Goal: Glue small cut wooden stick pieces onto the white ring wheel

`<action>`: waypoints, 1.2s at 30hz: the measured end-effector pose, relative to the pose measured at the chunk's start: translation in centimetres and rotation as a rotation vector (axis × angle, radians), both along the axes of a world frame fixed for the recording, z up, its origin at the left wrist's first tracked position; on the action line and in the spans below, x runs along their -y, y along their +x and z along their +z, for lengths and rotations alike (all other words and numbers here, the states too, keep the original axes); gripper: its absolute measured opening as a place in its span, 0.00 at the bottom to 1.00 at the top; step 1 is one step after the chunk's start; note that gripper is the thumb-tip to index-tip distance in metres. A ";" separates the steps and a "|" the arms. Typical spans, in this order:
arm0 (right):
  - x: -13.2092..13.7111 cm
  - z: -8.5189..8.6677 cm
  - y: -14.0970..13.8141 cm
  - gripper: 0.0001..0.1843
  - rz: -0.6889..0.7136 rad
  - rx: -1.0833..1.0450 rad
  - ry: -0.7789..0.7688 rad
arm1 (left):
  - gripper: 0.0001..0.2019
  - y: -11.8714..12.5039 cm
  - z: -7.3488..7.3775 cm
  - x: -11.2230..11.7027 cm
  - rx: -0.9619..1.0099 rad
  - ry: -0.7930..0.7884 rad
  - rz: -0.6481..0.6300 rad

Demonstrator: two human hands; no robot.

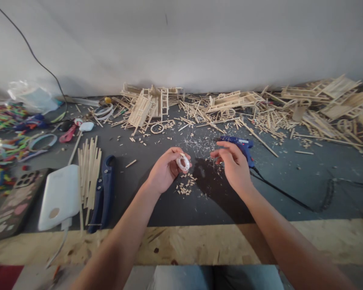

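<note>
My left hand (166, 169) is closed on a small white ring (183, 162), held above the dark work surface (157, 193). A little pile of short wooden bits (186, 186) lies just below it. My right hand (234, 165) hovers a short way to the right with its fingers curled loosely and apart, and nothing shows in them. A blue glue gun (240, 146) lies just behind the right hand, its black cord (284, 193) trailing off to the right.
Wooden stick models (148, 105) and loose sticks (290, 117) crowd the back. At left lie a bundle of long sticks (89, 169), blue cutters (104, 193), a white power bank (60, 197), a phone (13, 201) and coloured strips (3, 145). A plywood edge (184, 241) runs along the front.
</note>
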State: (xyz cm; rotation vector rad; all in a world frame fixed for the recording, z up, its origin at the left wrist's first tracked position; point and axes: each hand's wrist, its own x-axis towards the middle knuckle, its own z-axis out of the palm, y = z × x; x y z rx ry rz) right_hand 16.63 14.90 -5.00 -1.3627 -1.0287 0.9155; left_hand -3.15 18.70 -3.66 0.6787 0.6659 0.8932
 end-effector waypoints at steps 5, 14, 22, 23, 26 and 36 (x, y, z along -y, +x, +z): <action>0.0 -0.2 0.0 0.13 0.008 0.022 -0.015 | 0.02 0.1 0.2 0.0 -0.013 -0.009 0.007; 0.0 0.0 0.1 0.11 -0.104 0.252 -0.038 | 0.02 0.2 -0.1 0.1 -0.036 0.041 -0.001; -0.5 -1.0 0.5 0.11 -0.216 -0.061 0.068 | 0.05 0.4 -0.6 0.0 -0.082 0.040 0.032; -0.5 -1.0 0.5 0.11 -0.225 -0.068 0.086 | 0.05 0.4 -0.7 0.0 -0.085 0.048 0.024; -0.4 -1.1 0.3 0.13 -0.224 -0.046 0.101 | 0.06 0.5 -0.9 0.1 -0.099 0.079 -0.004; 0.6 -0.6 -1.4 0.11 -0.028 0.071 0.035 | 0.07 1.0 -0.6 0.4 -0.135 0.103 -0.031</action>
